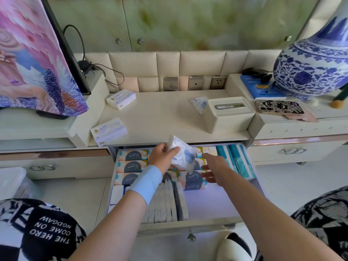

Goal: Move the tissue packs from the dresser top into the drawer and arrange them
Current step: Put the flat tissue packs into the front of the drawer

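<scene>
My left hand (162,156) grips a white tissue pack with a blue print (183,153) just above the open drawer (207,221). My right hand (211,169) reaches into the drawer with fingers spread, over the orange and dark packs (131,166) lined up inside; teal packs (240,161) stand along the right side. On the dresser top (160,113) lie two white packs with yellow lettering, one at the back left (121,98) and one near the front left edge (108,131). A blue-print pack (198,104) leans against the beige tissue box (228,113).
A big blue and white vase (316,59) stands at the right on a raised ledge, with a patterned phone case (279,107) in front. A cloth-covered screen (37,59) stands at the left. Wall sockets (195,82) line the back. A white shoe (233,247) is below the drawer.
</scene>
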